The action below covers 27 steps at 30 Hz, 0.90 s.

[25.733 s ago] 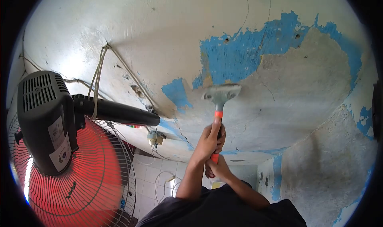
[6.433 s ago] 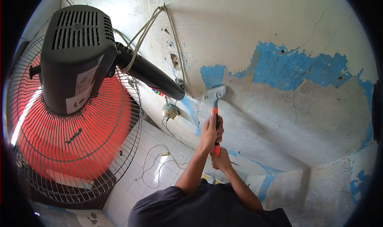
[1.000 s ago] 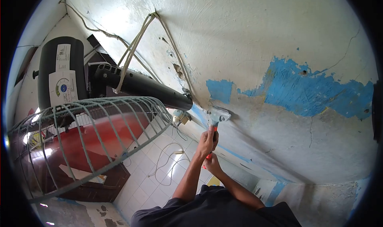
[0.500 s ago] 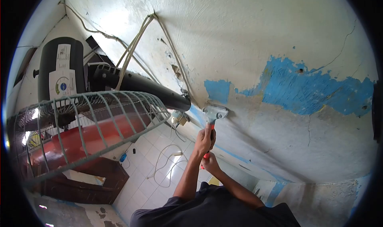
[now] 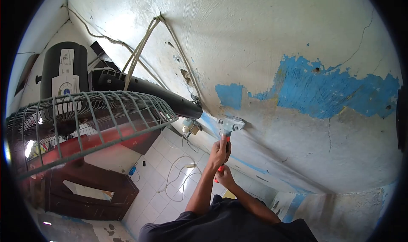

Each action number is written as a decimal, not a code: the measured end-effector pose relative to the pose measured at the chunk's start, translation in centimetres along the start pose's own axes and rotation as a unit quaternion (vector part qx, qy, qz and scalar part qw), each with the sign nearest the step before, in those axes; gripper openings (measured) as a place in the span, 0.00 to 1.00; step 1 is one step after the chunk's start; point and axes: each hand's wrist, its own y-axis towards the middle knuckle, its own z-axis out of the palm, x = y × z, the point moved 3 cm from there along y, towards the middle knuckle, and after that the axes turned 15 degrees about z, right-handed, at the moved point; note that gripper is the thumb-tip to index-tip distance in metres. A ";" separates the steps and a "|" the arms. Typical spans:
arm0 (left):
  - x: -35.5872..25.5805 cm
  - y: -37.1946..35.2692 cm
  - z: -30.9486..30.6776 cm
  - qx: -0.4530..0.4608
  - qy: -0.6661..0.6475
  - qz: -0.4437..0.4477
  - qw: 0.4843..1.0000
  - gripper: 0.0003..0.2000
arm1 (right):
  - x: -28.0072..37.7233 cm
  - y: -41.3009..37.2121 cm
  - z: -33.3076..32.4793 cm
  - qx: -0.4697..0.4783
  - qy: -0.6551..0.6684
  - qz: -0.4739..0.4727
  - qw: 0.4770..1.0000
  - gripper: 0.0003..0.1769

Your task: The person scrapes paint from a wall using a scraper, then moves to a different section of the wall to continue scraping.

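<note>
A wall scraper (image 5: 232, 125) with a wide metal head and a red-and-black handle is held up to the wall (image 5: 272, 135). Its blade edge lies at or very close to the bare grey surface, just below a small blue paint patch (image 5: 229, 96). My left hand (image 5: 219, 152) is wrapped round the upper handle, close beneath the head. Lower down, my right hand (image 5: 225, 177) grips the red end of the same handle. The palm sides of both hands are hidden.
At left, a fan (image 5: 97, 131) with a wire cage and dark pole (image 5: 157, 95) stands close by. Cables (image 5: 176, 46) hang along the wall. A cord (image 5: 170, 186) lies on the tiled floor (image 5: 148, 199) near a brown wooden piece of furniture (image 5: 80, 199). A larger blue patch (image 5: 314, 89) spreads to the right.
The scraper and both hands have shifted slightly down along the wall, away from the small blue patch. The view has tilted a little. Both hands keep their grip.
</note>
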 end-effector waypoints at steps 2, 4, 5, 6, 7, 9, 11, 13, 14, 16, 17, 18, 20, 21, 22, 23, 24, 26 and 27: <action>-0.6 -0.5 -0.2 -0.003 0.009 -0.020 1.000 0.32 | 0.1 -0.9 0.7 0.014 0.010 0.014 1.000 0.09; 0.5 -0.3 -0.4 -0.004 0.003 -0.003 1.000 0.32 | -1.4 -0.2 0.2 -0.007 -0.006 0.021 1.000 0.09; 1.0 -0.3 -0.4 -0.004 -0.002 0.007 1.000 0.32 | -2.4 0.7 -0.3 -0.018 -0.023 -0.002 1.000 0.10; 0.8 -0.3 -0.4 -0.011 -0.010 0.012 1.000 0.32 | -1.8 0.8 -0.5 -0.031 -0.041 -0.028 0.998 0.10; 0.1 0.5 -0.2 -0.010 -0.017 0.025 1.000 0.32 | -1.1 1.2 -0.7 -0.027 -0.042 -0.010 0.999 0.10; -1.7 0.8 0.2 -0.014 -0.006 0.034 0.999 0.32 | 1.3 1.1 -0.5 -0.047 -0.036 -0.061 0.996 0.12; -1.2 0.1 0.0 0.001 -0.011 0.014 1.000 0.32 | 1.3 0.7 -0.3 -0.021 -0.011 -0.064 0.998 0.12; -0.3 0.2 0.1 -0.003 -0.017 0.007 1.000 0.31 | -0.8 0.9 -0.6 -0.015 -0.012 -0.031 0.999 0.12; 0.2 -0.1 0.0 -0.010 -0.017 0.001 1.000 0.31 | -2.1 0.8 -0.7 -0.012 -0.011 -0.012 1.000 0.12; 0.3 -0.1 0.1 -0.021 -0.019 -0.009 1.000 0.31 | -1.1 0.2 -0.5 -0.014 -0.015 0.007 1.000 0.11; 0.1 -0.3 0.2 -0.018 -0.019 -0.012 1.000 0.31 | -0.6 -0.2 -0.5 -0.010 -0.022 0.005 1.000 0.11; -0.5 -0.5 0.3 -0.016 -0.019 -0.015 1.000 0.32 | -0.3 -0.4 -0.4 -0.005 -0.028 0.004 1.000 0.11; -0.4 -0.1 0.2 -0.012 -0.016 -0.004 1.000 0.32 | 0.4 -0.2 -0.5 -0.001 -0.019 0.003 1.000 0.10; 0.2 0.1 0.2 -0.014 -0.015 0.004 1.000 0.32 | 0.1 -0.6 -0.6 0.002 -0.014 0.009 1.000 0.10; 0.5 0.1 0.3 -0.015 -0.014 0.015 1.000 0.32 | -0.4 -0.5 -0.9 -0.013 -0.045 -0.013 0.999 0.10; 0.5 0.3 0.2 -0.018 -0.011 0.018 1.000 0.32 | -0.9 0.4 -1.4 -0.029 -0.075 -0.040 0.996 0.11; -0.7 0.5 0.3 -0.018 -0.006 0.024 1.000 0.32 | -0.8 1.3 -1.8 -0.047 -0.105 -0.071 0.991 0.11; -2.9 1.0 0.8 -0.010 -0.001 0.041 0.999 0.33 | 2.3 0.7 -1.0 -0.048 -0.059 -0.102 0.992 0.11; -4.0 1.1 1.1 -0.006 -0.003 0.049 0.999 0.33 | 3.4 0.7 -1.0 -0.056 -0.073 -0.124 0.988 0.11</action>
